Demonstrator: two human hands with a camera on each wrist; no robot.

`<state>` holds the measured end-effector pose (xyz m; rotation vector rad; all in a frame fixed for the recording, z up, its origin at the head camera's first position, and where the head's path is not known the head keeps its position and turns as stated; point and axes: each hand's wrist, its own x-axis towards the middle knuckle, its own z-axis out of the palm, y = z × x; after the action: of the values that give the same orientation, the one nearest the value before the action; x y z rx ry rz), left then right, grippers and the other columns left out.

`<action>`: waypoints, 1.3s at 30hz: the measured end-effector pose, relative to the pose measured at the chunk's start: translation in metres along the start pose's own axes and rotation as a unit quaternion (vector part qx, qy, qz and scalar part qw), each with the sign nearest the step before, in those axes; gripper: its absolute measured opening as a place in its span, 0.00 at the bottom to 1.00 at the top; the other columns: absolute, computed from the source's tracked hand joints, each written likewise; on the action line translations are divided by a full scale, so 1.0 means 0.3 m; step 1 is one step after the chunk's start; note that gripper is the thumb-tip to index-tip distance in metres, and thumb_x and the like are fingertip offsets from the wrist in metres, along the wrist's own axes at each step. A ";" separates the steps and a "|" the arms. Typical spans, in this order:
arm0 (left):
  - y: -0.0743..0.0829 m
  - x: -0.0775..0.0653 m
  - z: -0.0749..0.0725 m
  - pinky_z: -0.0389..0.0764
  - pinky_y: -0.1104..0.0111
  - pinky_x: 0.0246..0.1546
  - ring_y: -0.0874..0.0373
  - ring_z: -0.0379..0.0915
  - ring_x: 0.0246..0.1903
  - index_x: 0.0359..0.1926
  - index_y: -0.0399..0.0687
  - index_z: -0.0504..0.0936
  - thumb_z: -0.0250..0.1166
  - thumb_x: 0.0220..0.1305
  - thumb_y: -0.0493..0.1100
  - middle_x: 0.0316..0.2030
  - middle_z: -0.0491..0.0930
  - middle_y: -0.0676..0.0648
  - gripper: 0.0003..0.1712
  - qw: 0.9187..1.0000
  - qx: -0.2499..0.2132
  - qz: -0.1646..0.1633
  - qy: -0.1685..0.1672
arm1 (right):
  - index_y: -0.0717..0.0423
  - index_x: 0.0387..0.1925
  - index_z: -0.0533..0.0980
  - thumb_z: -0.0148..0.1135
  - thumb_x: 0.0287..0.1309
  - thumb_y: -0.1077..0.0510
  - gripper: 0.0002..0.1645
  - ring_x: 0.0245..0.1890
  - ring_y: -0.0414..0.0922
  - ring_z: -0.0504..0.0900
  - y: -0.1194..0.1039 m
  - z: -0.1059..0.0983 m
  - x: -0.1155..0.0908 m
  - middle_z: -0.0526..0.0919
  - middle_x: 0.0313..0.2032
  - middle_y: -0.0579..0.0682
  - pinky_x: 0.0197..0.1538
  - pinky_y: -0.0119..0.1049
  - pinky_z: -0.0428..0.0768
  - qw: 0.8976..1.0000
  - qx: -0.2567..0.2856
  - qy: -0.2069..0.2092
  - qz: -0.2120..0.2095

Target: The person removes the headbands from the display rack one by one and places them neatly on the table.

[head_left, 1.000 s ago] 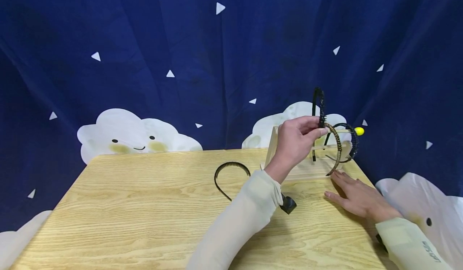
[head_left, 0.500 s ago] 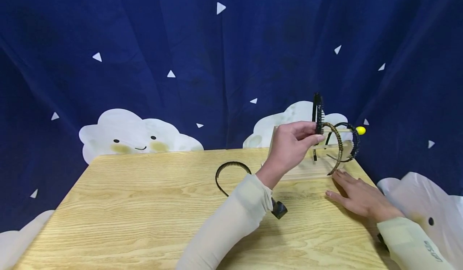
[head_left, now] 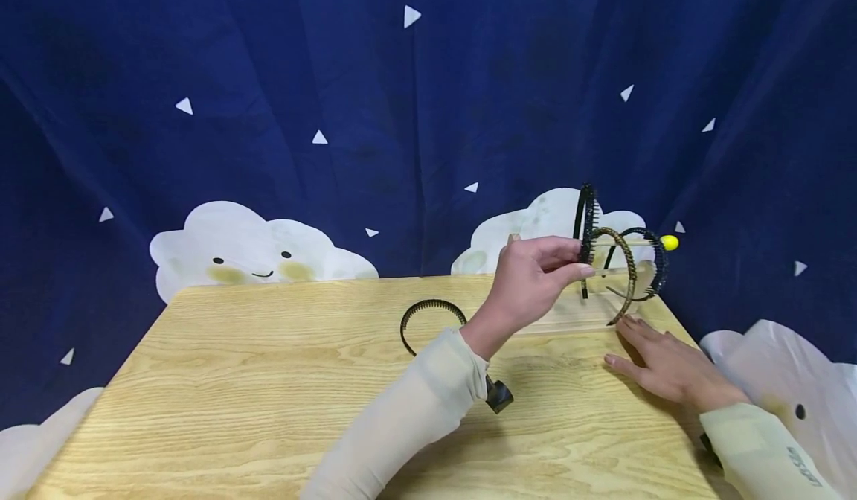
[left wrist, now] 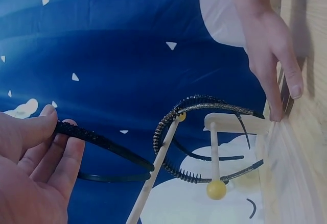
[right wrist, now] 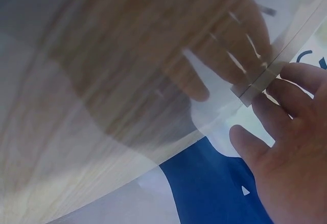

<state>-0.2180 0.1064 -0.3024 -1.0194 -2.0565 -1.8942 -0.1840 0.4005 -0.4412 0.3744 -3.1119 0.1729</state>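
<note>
In the head view my left hand [head_left: 532,280] pinches a black toothed headband [head_left: 587,210] between thumb and fingers. That headband stands upright, overlapping the wooden rod of a light wooden stand [head_left: 556,323]. From the left wrist view, its two arms [left wrist: 115,177] reach to the rod [left wrist: 158,170]. A brown-gold headband [head_left: 629,265] and a dark headband [head_left: 660,262] hang on the same rod, nearer its yellow ball end [head_left: 669,242]. My right hand [head_left: 672,370] lies palm down with straight fingers, fingertips at the stand's base [right wrist: 250,94].
Another dark toothed headband [head_left: 431,303] lies on the wooden table [head_left: 268,381], partly hidden by my left sleeve. A second, lower rod with a yellow ball [left wrist: 216,190] belongs to the stand. Behind the table hangs a blue curtain [head_left: 335,187] with white clouds.
My left hand has moved down and slightly left, lowering the black headband toward the rod. The right hand keeps its place at the stand's base.
</note>
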 end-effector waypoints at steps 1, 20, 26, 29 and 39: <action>0.000 -0.004 -0.003 0.80 0.77 0.41 0.75 0.81 0.38 0.49 0.39 0.87 0.74 0.60 0.37 0.42 0.88 0.48 0.16 1.000 -0.001 -0.001 -0.002 | 0.65 0.72 0.64 0.49 0.69 0.28 0.50 0.70 0.66 0.61 0.000 0.000 0.000 0.61 0.71 0.68 0.64 0.68 0.63 1.000 0.000 0.001 0.000; 0.021 -0.099 -0.072 0.82 0.75 0.41 0.71 0.83 0.38 0.46 0.37 0.88 0.75 0.57 0.33 0.42 0.87 0.47 0.15 0.999 -0.007 -0.020 -0.036 | 0.65 0.72 0.63 0.51 0.68 0.29 0.51 0.70 0.66 0.61 0.013 0.004 0.005 0.62 0.71 0.67 0.64 0.67 0.63 1.000 -0.008 0.013 -0.018; 0.034 -0.124 -0.086 0.82 0.74 0.41 0.67 0.84 0.39 0.46 0.36 0.88 0.75 0.56 0.32 0.43 0.87 0.44 0.14 0.999 -0.023 -0.022 -0.035 | 0.66 0.72 0.64 0.51 0.68 0.29 0.50 0.70 0.66 0.61 0.009 0.008 0.001 0.62 0.71 0.68 0.64 0.67 0.63 1.000 -0.004 0.014 -0.023; 0.036 -0.135 -0.100 0.83 0.73 0.41 0.66 0.85 0.38 0.45 0.35 0.88 0.75 0.56 0.32 0.41 0.87 0.43 0.14 0.999 -0.032 -0.022 -0.036 | 0.66 0.72 0.64 0.51 0.68 0.29 0.50 0.70 0.66 0.61 0.008 0.008 -0.001 0.62 0.71 0.68 0.64 0.67 0.63 1.000 -0.003 0.014 -0.021; 0.031 -0.177 -0.155 0.84 0.70 0.40 0.71 0.83 0.36 0.45 0.32 0.88 0.75 0.54 0.30 0.43 0.87 0.40 0.15 1.000 -0.003 -0.008 -0.028 | 0.66 0.72 0.64 0.51 0.68 0.28 0.51 0.70 0.66 0.61 0.011 0.011 -0.004 0.61 0.71 0.68 0.64 0.67 0.63 1.000 -0.005 0.008 -0.015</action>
<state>-0.1874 0.0433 -0.3155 -1.0720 -2.0965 -1.9019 -0.1835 0.4035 -0.4448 0.4166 -3.0879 0.1601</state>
